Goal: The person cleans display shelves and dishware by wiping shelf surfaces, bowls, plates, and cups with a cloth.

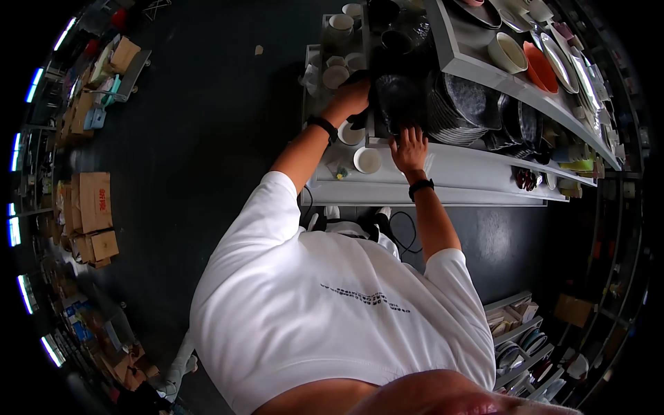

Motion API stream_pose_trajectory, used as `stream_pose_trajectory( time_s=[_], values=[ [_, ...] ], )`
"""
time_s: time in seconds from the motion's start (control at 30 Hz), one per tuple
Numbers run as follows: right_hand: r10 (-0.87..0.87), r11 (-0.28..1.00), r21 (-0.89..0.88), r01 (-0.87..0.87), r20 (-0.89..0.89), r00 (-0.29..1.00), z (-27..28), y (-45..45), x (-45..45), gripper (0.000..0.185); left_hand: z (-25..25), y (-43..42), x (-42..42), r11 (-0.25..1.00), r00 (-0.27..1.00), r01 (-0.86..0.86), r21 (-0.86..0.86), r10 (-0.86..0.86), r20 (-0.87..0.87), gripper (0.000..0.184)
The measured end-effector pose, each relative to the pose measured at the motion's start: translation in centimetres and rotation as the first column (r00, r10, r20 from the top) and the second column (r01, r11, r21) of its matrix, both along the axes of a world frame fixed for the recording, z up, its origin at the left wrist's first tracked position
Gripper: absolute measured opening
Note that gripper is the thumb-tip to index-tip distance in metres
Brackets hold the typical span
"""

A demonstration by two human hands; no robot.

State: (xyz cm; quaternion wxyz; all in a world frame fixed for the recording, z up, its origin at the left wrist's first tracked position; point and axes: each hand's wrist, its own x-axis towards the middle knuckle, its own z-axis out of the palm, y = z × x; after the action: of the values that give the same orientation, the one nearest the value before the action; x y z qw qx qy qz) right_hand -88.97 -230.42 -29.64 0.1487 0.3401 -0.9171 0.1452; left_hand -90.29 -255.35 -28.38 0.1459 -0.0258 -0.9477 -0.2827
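My left hand (355,97) reaches to the left side of a dark, square-looking plate (399,98) on the shelf. Its fingers merge with dark shapes there, so I cannot tell whether they grip anything. At the plate's near edge, my right hand (412,146) lies with its fingers stretched out and slightly apart. A stack of dark, speckled plates (460,111) stands just right of that hand. Below my left hand are a white bowl (351,133) and another white cup or bowl (367,160) on the lower shelf.
An upper shelf (512,77) juts out at the right, carrying a cream bowl (507,53), an orange dish (540,67) and other tableware. More white bowls (340,26) line the back left. Cardboard boxes (92,202) stand across the dark floor (187,131). A black cable (408,235) lies near my feet.
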Motion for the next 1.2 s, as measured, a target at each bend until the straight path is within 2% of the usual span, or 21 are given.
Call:
stream_pose_trajectory(
  time_s=[0.07, 0.27, 0.33, 0.47, 0.53, 0.57, 0.6, 0.67, 0.7, 0.77, 0.8, 0.87, 0.9, 0.93, 0.97, 1.0, 1.03, 1.07, 1.1, 1.17, 1.2],
  values=[
    [0.001, 0.999, -0.050, -0.004, -0.055, 0.998, -0.1, 0.0, -0.1, 0.049, 0.6, 1.0, 2.3, 0.998, 0.999, -0.036, -0.046, 0.037, 0.019, 0.034],
    [-0.002, 0.998, -0.057, 0.004, 0.039, 0.999, 0.7, 0.0, 0.3, 0.051, 1.7, 4.2, 8.0, 0.999, 0.998, -0.007, -0.040, 0.010, 0.057, 0.032],
    [0.031, 0.997, -0.067, -0.025, 0.087, 0.996, 1.1, 0.1, 0.3, 0.048, 0.9, 5.1, 9.9, 0.999, 1.000, 0.000, -0.046, 0.000, 0.000, 0.032],
    [0.063, 0.993, -0.104, -0.048, 0.150, 0.987, 1.3, 0.6, 0.1, 0.055, -0.1, 6.4, 13.2, 0.991, 0.995, 0.095, 0.097, -0.099, 0.030, 0.030],
    [0.041, 0.996, -0.081, -0.025, 0.200, 0.979, 1.9, 0.7, 0.3, 0.054, 0.4, 6.1, 14.0, 0.944, 0.960, 0.054, 0.327, -0.139, 0.244, 0.027],
    [0.030, 0.998, -0.053, -0.020, 0.194, 0.981, 3.1, 0.8, 1.0, 0.054, -2.9, 5.1, 13.9, 0.825, 0.946, -0.012, 0.565, -0.173, 0.273, 0.023],
    [0.004, 0.998, -0.055, 0.007, 0.204, 0.979, 3.1, 1.0, 1.4, 0.054, -0.9, 5.1, 14.9, 0.664, 0.943, -0.079, 0.744, -0.192, 0.272, 0.024],
    [0.040, 0.973, -0.224, -0.046, -0.034, 0.999, 3.0, 1.2, 2.0, 0.055, 0.3, 4.9, 16.4, 0.457, 0.954, -0.180, 0.871, -0.134, 0.268, 0.028],
    [0.020, 0.960, -0.280, -0.015, 0.015, 1.000, 3.2, 1.4, 3.0, 0.056, 0.5, 4.9, 17.0, 0.466, 0.949, -0.178, 0.867, -0.150, 0.276, 0.028],
    [0.024, 0.938, -0.347, 0.009, 0.088, 0.996, 2.8, 2.2, 5.6, 0.051, 0.7, 4.8, 18.2, 0.037, 0.956, -0.203, 0.979, -0.210, 0.206, 0.035],
    [0.072, 0.929, -0.371, -0.004, 0.170, 0.983, 2.6, 2.7, 7.0, 0.049, 1.1, 4.8, 18.7, 0.045, 0.949, -0.220, 0.975, -0.223, 0.224, 0.035],
    [0.144, 0.919, -0.391, -0.056, 0.199, 0.969, 1.1, 3.5, 8.9, 0.049, 2.8, 5.2, 19.4, -0.310, 0.945, -0.306, 0.900, -0.211, 0.248, 0.041],
    [0.234, 0.927, -0.358, -0.107, 0.333, 0.913, 0.7, 4.0, 9.7, 0.050, 3.1, 5.4, 19.3, -0.423, 0.950, -0.312, 0.851, -0.152, 0.273, 0.048],
    [0.313, 0.928, -0.337, -0.162, 0.462, 0.830, 0.4, 4.4, 10.6, 0.051, 2.8, 5.4, 19.3, -0.417, 0.942, -0.334, 0.845, -0.162, 0.293, 0.048],
    [0.363, 0.907, -0.373, -0.195, 0.456, 0.813, -0.2, 4.8, 11.0, 0.066, 2.6, 5.2, 18.9, -0.531, 0.947, -0.251, 0.809, -0.308, 0.092, 0.045],
    [0.354, 0.908, -0.379, -0.180, 0.462, 0.813, -0.3, 5.2, 11.1, 0.066, 2.4, 5.0, 17.9, -0.647, 0.901, -0.186, 0.740, -0.412, -0.134, 0.043],
    [0.375, 0.900, -0.414, -0.137, 0.576, 0.726, -0.2, 5.6, 11.2, 0.074, 1.1, 5.1, 16.9, -0.723, 0.823, -0.163, 0.672, -0.475, -0.312, 0.056],
    [0.397, 0.892, -0.444, -0.088, 0.673, 0.624, 0.0, 6.0, 11.1, 0.083, -0.1, 5.0, 16.4, -0.716, 0.817, -0.179, 0.675, -0.490, -0.303, 0.056],
    [0.431, 0.873, -0.476, -0.110, 0.644, 0.632, 0.2, 6.4, 10.7, 0.097, 0.2, 5.7, 16.0, -0.704, 0.821, -0.203, 0.681, -0.501, -0.273, 0.054],
    [0.434, 0.864, -0.501, -0.057, 0.682, 0.588, 0.6, 7.3, 10.0, 0.100, 0.8, 7.1, 15.3, -0.684, 0.818, -0.244, 0.687, -0.526, -0.234, 0.052],
    [0.449, 0.855, -0.519, -0.025, 0.714, 0.537, 0.8, 7.9, 9.7, 0.103, 2.7, 8.6, 15.4, -0.640, 0.881, -0.201, 0.742, -0.448, -0.148, 0.050]
  ],
)
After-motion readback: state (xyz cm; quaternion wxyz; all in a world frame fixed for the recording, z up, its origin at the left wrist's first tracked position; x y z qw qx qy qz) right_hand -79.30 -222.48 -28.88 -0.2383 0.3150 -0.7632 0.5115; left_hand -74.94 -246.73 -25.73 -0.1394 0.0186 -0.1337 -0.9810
